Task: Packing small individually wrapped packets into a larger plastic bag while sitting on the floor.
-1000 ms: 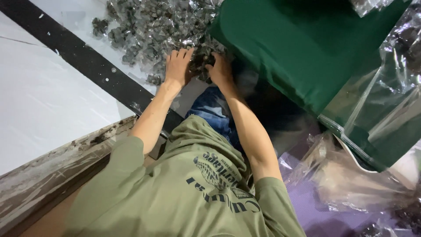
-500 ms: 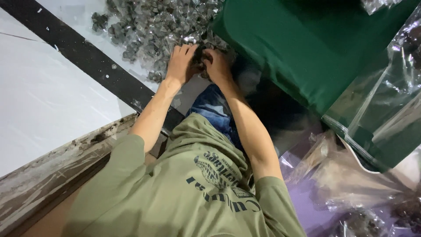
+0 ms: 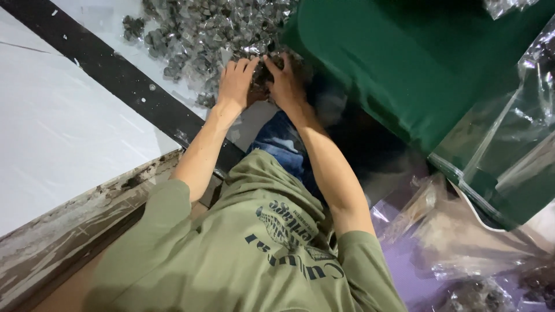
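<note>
Both hands' fingers [image 3: 250, 62] buried among tiny, indistinct bagged parts [image 3: 202, 34].

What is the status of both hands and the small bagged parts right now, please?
Left hand and right hand side by side at pile edge, fingers on small bagged parts. Grip unclear. Green bin close on right.

white floor [image 3: 63, 133] — black strip [image 3: 115, 75] | heap of small bagged parts [image 3: 202, 34]
</note>
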